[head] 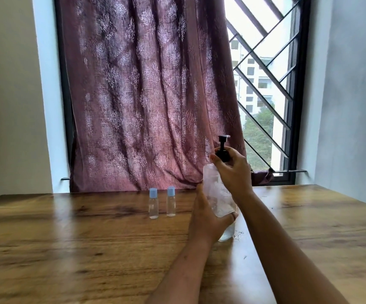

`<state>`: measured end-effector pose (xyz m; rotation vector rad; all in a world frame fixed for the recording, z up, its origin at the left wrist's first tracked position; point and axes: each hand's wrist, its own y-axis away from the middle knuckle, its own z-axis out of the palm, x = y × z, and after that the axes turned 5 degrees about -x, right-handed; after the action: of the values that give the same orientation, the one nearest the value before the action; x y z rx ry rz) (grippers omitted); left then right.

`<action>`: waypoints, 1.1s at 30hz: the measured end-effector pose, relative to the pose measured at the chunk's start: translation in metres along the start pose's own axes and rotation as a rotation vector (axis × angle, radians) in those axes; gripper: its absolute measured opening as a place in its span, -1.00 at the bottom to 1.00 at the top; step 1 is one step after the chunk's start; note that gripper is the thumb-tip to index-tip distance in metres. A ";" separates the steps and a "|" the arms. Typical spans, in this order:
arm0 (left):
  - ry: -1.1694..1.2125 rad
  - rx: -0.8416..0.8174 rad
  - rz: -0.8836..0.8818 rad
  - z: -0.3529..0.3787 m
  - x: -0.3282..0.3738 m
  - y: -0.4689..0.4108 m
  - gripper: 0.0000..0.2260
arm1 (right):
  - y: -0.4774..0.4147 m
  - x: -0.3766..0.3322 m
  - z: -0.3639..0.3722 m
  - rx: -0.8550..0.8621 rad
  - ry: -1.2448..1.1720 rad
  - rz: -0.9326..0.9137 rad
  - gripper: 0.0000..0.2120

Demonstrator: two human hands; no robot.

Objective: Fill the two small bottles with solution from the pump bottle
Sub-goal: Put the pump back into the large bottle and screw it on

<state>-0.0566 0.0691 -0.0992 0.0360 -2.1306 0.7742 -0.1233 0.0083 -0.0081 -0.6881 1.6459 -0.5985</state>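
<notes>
Indoors, a clear pump bottle (220, 200) stands on a wooden table (90, 249). A person's left hand (208, 218) wraps around its lower body, and the right hand (232, 170) curls its fingers around the black pump collar (223, 155). Two small clear bottles (153, 203) (171, 201) with blue caps stand side by side well to the left, before a purple curtain (147, 95).

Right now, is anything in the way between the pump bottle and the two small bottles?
Nothing on the table lies between them. But both small bottles have their blue caps on, and the pump bottle is held by both hands.
</notes>
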 end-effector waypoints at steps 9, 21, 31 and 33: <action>-0.036 0.009 -0.043 0.002 -0.002 -0.002 0.08 | 0.015 0.003 -0.014 -0.249 0.328 -0.052 -0.03; 0.070 -0.189 0.000 0.008 -0.004 0.001 0.10 | 0.013 0.007 -0.034 -0.275 0.400 -0.010 0.08; -0.137 -0.366 0.109 0.029 -0.002 0.008 -0.15 | 0.007 0.026 -0.087 -0.190 0.469 0.058 0.04; -0.140 -0.346 0.125 0.028 -0.002 0.009 -0.19 | 0.007 0.025 -0.088 -0.192 0.474 0.054 0.03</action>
<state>-0.0780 0.0607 -0.1176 -0.2343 -2.3918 0.4750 -0.2140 -0.0031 -0.0149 -0.6699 2.1779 -0.5993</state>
